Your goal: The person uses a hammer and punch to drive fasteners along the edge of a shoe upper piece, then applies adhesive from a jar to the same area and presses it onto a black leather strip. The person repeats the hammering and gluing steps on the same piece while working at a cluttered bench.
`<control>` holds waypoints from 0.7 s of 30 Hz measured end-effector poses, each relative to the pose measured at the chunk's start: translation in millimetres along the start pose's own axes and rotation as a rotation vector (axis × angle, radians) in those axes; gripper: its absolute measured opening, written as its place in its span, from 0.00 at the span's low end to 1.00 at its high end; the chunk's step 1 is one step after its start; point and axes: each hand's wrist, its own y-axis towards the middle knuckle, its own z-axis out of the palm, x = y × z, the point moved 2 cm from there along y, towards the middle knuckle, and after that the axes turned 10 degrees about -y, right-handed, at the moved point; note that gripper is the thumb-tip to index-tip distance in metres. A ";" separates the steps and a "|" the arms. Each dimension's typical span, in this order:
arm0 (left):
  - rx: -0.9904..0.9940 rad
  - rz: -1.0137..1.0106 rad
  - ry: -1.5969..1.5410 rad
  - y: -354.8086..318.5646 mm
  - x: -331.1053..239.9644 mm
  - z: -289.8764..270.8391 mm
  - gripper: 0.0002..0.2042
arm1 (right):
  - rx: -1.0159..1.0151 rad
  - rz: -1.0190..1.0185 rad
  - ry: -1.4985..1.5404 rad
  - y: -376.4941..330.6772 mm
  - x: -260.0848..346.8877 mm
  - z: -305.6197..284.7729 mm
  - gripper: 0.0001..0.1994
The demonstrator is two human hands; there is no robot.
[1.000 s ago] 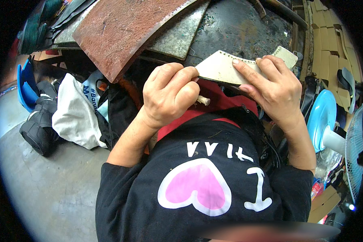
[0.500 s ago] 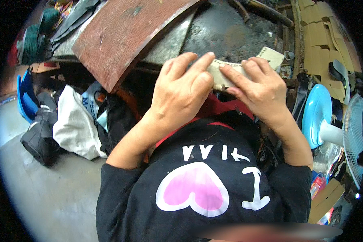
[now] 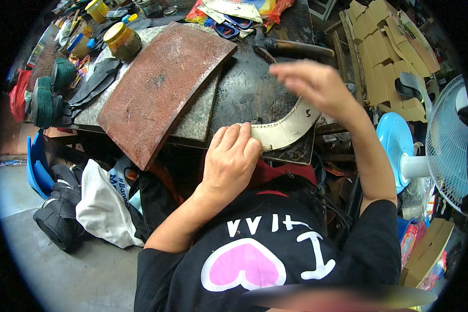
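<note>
A curved cream strip (image 3: pixel 290 127) with a row of small marks along its inner edge lies at the table's near edge. My left hand (image 3: pixel 231 158) is closed on its left end, fingers over the top. Raised above the strip's right end, my right hand (image 3: pixel 320 86) is off it and smeared by motion, so its fingers are unclear. Just beyond that hand lies a hammer (image 3: pixel 301 49) with a wooden handle, its dark head to the left.
A reddish-brown slab (image 3: pixel 164 86) rests left on a grey stone board. Behind are an open yellowish jar (image 3: pixel 122 41), blue-handled scissors (image 3: pixel 229 27) and more cream pieces (image 3: pixel 236 8). Green thread spools (image 3: pixel 49 107) stand far left; a blue-and-white fan (image 3: pixel 416 158) stands right.
My right hand has let go of the strip and moved up and away from it. The strip has come down toward the tabletop, with my left hand still on it. The view takes in more table.
</note>
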 end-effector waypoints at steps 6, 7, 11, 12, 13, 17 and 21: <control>0.000 -0.037 -0.088 0.1 3.0 -1.9 0.14 | -0.077 0.181 -0.631 45.2 -74.6 24.0 0.17; 0.014 -0.053 -0.115 -0.9 2.9 -1.7 0.14 | -0.103 0.177 -0.657 45.6 -81.1 27.8 0.17; -0.004 -0.040 -0.086 -1.1 3.1 -0.5 0.15 | -0.294 0.310 -0.477 3.3 -68.6 14.8 0.16; -0.006 -0.039 -0.089 -0.9 3.2 -0.2 0.16 | -0.336 0.410 -0.376 -8.2 -58.3 8.2 0.16; -0.007 -0.034 -0.083 -0.8 2.9 -0.2 0.16 | -0.383 0.443 0.040 -18.1 -49.1 -2.2 0.16; 0.004 -0.034 -0.075 0.7 4.1 -0.5 0.16 | -0.493 0.535 0.003 -77.0 0.7 -32.2 0.14; 0.002 -0.030 -0.072 1.6 5.3 0.6 0.15 | -0.178 0.574 -0.260 -92.8 23.0 -9.9 0.14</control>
